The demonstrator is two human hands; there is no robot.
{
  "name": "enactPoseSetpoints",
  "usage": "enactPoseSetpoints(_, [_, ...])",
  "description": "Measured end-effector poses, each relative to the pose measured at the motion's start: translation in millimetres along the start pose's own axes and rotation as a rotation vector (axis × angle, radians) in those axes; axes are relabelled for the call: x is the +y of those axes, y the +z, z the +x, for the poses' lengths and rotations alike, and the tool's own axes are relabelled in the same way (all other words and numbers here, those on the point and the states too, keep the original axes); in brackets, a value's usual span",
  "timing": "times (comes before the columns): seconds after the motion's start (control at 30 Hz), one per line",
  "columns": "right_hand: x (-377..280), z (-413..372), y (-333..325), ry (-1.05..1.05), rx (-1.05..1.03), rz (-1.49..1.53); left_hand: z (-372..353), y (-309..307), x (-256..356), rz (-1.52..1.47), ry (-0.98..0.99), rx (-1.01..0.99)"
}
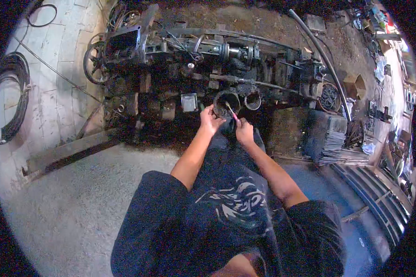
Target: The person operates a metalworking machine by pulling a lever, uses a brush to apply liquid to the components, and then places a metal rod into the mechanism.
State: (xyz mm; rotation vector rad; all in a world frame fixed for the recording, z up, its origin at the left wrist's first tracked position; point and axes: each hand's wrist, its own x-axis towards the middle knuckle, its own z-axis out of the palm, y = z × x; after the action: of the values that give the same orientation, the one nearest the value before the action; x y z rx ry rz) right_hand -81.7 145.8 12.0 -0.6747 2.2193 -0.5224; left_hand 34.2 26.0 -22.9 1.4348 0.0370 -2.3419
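My left hand [211,122] grips the near left side of a dark, round, open can [220,97], which is tilted so its mouth faces me. The inside of the can is dark and its contents cannot be made out. In my right hand [244,132] is a thin brush [235,115] with a pink handle, held in closed fingers. The brush's pale tip reaches into the mouth of the can. Just right of the can is a smaller round tin [253,101]. To the left, near my left hand, stands a clear square container [189,102].
A greasy machine with a long bed [208,45] and a handwheel [95,60] spans the space ahead. Coiled cable [9,97] hangs at left. On the right are a long pipe [321,55], a stack of thin metal rods [333,147] and a slatted metal frame [372,198].
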Motion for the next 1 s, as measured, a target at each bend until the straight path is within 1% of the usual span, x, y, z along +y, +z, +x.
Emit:
enactPoseSetpoints(0.03, [-0.8, -0.4, 2.7, 0.011, -0.001, 0.008, 0.6, -0.3, -0.9, -0.015, 0.004, -0.03])
enactPoseSetpoints(0.07, [-2.4, 0.7, 5.5, 0.073, -0.008, 0.02, 1.4, 0.3, -2.8, -0.006, -0.002, -0.025])
enactPoseSetpoints(0.1, [-4.0, 1.4, 8.8, 0.134, -0.017, 0.031, -0.6, 3.6, -3.9, -0.043, 0.002, 0.0])
enactPoseSetpoints(0.17, [-8.2, 2.5, 16.4, 0.191, -0.046, 0.074, -5.2, 8.2, -1.2, -0.07, 0.002, 0.028])
enactPoseSetpoints(0.23, [-11.3, 4.2, 23.9, 0.288, -0.081, 0.131, -3.5, 7.3, 0.0, -0.146, -0.072, 0.046])
enactPoseSetpoints(0.27, [-11.2, 7.6, 24.2, 0.291, -0.082, 0.133, -1.8, 7.8, -0.2, -0.144, -0.073, 0.048])
enactPoseSetpoints(0.33, [-17.2, 11.1, 20.5, 0.238, -0.246, -0.027, 0.5, 5.0, -2.4, -0.227, -0.054, 0.007])
enactPoseSetpoints(0.37, [-19.3, 13.4, 20.8, 0.238, -0.245, -0.025, 0.9, 3.8, -2.3, -0.225, -0.055, 0.007])
enactPoseSetpoints(0.47, [-19.4, 18.6, 25.1, 0.388, -0.243, -0.007, -3.7, 9.9, 0.3, -0.179, -0.042, 0.015])
enactPoseSetpoints(0.57, [-9.6, 19.8, 34.4, 0.43, -0.217, 0.027, 0.2, 6.1, 1.6, -0.168, -0.04, 0.026])
enactPoseSetpoints(0.6, [-10.1, 17.4, 29.8, 0.426, -0.212, 0.025, 0.2, 6.2, 4.7, -0.135, -0.045, 0.028])
enactPoseSetpoints(0.67, [-5.8, 10.2, 14.8, 0.301, -0.183, 0.081, 1.4, 7.5, 8.6, -0.111, -0.045, 0.024])
enactPoseSetpoints(0.7, [-4.5, 5.8, 7.4, 0.176, -0.151, 0.06, -1.2, 7.9, 9.3, -0.06, -0.044, 0.027])
enactPoseSetpoints(0.73, [-8.2, 2.4, -1.3, 0.17, -0.151, 0.054, -1.5, 8.1, 9.6, -0.007, -0.042, 0.028])
enactPoseSetpoints(0.8, [-12.8, -5.2, -14.5, 0.089, -0.114, -0.012, -0.9, 6.6, 5.9, -0.009, -0.046, 0.034])
enactPoseSetpoints(0.83, [-2.5, -4.8, -8.2, 0.027, -0.108, -0.038, 1.2, 6.3, 3.3, -0.004, -0.054, 0.04])
enactPoseSetpoints(0.93, [5.7, -8.1, -7.6, -0.034, -0.134, -0.119, 5.9, 6.8, -5.0, -0.092, -0.011, 0.067])
enactPoseSetpoints(1.0, [6.7, -5.2, -9.6, -0.045, -0.098, -0.127, 8.5, 7.2, -3.6, -0.107, -0.032, 0.098])
